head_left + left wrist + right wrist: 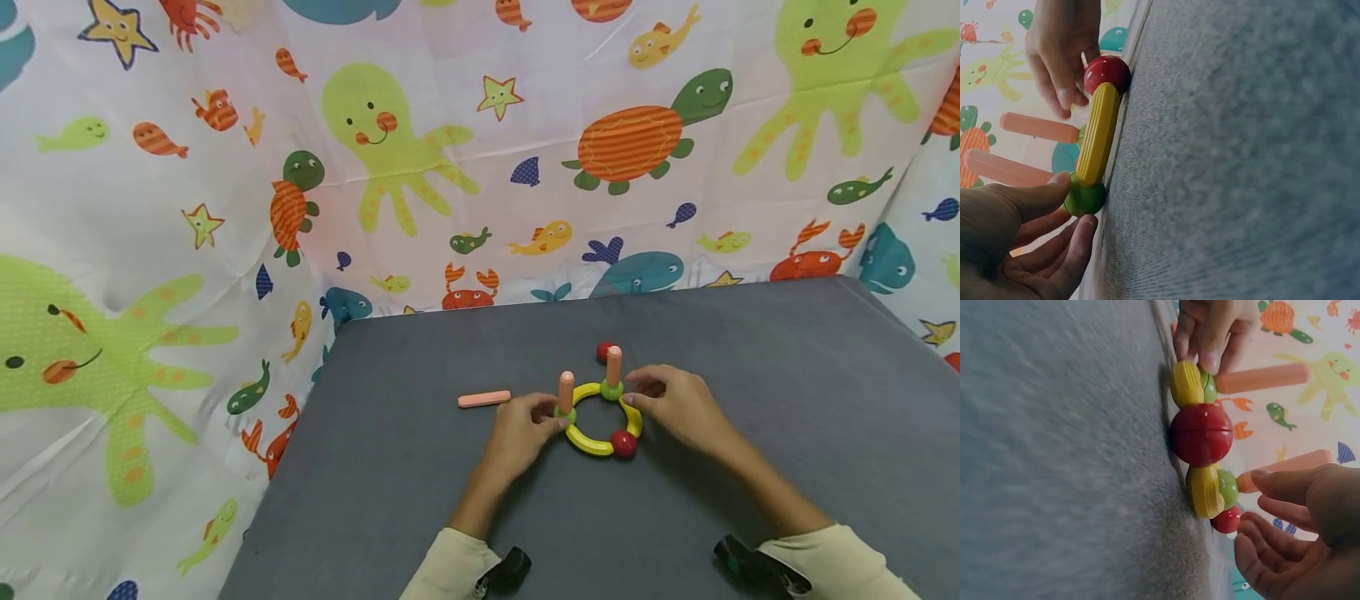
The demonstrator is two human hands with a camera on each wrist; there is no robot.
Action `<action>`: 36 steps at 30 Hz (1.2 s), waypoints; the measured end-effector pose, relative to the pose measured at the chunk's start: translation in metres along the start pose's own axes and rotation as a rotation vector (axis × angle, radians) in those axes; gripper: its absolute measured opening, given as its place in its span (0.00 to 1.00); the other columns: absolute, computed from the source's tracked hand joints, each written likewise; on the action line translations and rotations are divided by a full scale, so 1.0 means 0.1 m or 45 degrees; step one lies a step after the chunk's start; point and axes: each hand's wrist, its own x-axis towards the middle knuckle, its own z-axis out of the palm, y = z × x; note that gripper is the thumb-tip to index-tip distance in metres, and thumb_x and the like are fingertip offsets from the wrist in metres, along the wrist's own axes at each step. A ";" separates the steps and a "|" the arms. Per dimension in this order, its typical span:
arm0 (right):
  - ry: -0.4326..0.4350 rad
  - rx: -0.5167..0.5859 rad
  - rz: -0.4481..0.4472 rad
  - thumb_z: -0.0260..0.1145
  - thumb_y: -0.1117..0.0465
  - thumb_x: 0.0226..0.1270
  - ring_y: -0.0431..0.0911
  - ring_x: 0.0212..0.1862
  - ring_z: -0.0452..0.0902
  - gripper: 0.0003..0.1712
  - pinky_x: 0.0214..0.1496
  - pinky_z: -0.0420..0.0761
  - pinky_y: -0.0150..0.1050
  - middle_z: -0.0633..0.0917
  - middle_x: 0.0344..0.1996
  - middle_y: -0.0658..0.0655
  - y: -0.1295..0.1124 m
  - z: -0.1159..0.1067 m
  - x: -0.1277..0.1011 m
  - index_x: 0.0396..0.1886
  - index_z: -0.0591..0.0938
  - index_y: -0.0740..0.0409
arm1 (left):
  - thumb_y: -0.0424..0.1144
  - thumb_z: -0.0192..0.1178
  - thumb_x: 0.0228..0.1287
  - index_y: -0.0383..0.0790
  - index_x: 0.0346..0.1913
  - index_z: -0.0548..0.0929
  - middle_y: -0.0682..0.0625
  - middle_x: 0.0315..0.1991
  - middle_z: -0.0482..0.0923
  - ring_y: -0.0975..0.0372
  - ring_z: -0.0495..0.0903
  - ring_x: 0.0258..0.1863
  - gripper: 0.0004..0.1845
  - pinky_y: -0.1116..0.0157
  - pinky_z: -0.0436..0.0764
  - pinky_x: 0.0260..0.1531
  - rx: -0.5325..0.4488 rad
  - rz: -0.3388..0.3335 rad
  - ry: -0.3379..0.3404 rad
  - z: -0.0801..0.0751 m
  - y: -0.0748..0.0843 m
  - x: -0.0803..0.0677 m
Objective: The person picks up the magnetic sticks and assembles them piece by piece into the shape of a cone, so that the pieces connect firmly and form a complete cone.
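A toy ring (pixel 592 437) of yellow curved bars joined by green and red balls lies near the middle of the grey table (pixel 750 375). No brand or writing is legible on it. Two orange pegs (pixel 566 390) stand upright from its green balls. A loose orange stick (pixel 484 399) lies just left of the ring; a printed sea-creature cloth (pixel 225 167) hangs behind. The left hand (pixel 521 429) pinches the left green ball (pixel 1085 197) with thumb and fingers. The right hand (pixel 671 404), fingers loosely curved, touches the ring's right side.
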 end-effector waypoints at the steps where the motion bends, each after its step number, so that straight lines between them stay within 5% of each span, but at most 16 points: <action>1: -0.010 -0.004 0.002 0.71 0.55 0.62 0.49 0.40 0.80 0.19 0.40 0.81 0.44 0.85 0.41 0.57 0.01 0.00 0.03 0.51 0.84 0.57 | 0.42 0.72 0.56 0.48 0.48 0.86 0.54 0.41 0.85 0.70 0.81 0.35 0.15 0.71 0.79 0.36 0.002 -0.007 -0.005 0.00 0.01 0.00; 6: -0.088 0.008 0.004 0.71 0.54 0.62 0.56 0.48 0.81 0.26 0.44 0.82 0.50 0.82 0.50 0.63 0.06 0.01 0.17 0.58 0.80 0.58 | 0.43 0.72 0.56 0.46 0.47 0.86 0.54 0.39 0.85 0.70 0.81 0.33 0.15 0.72 0.79 0.34 -0.008 -0.038 -0.013 0.03 0.03 -0.01; 18: -0.120 0.017 -0.029 0.71 0.55 0.62 0.49 0.41 0.83 0.16 0.41 0.81 0.44 0.88 0.39 0.54 0.15 0.09 0.26 0.49 0.86 0.54 | 0.42 0.73 0.54 0.46 0.44 0.87 0.53 0.33 0.84 0.71 0.78 0.28 0.14 0.72 0.76 0.30 0.081 -0.025 0.064 0.06 0.04 0.03; 31: -0.147 -0.035 -0.051 0.71 0.54 0.62 0.42 0.34 0.78 0.11 0.34 0.76 0.36 0.85 0.33 0.49 0.15 -0.04 0.02 0.42 0.85 0.52 | 0.38 0.73 0.53 0.40 0.41 0.88 0.56 0.26 0.81 0.70 0.75 0.25 0.11 0.73 0.74 0.26 0.131 0.023 0.058 0.10 0.00 0.29; 36: -0.167 -0.063 -0.040 0.71 0.54 0.62 0.41 0.37 0.79 0.14 0.37 0.78 0.38 0.85 0.36 0.48 0.14 -0.10 -0.12 0.46 0.84 0.53 | 0.41 0.72 0.55 0.44 0.42 0.88 0.59 0.28 0.81 0.70 0.76 0.27 0.11 0.72 0.76 0.29 0.119 -0.019 -0.019 0.11 0.03 0.41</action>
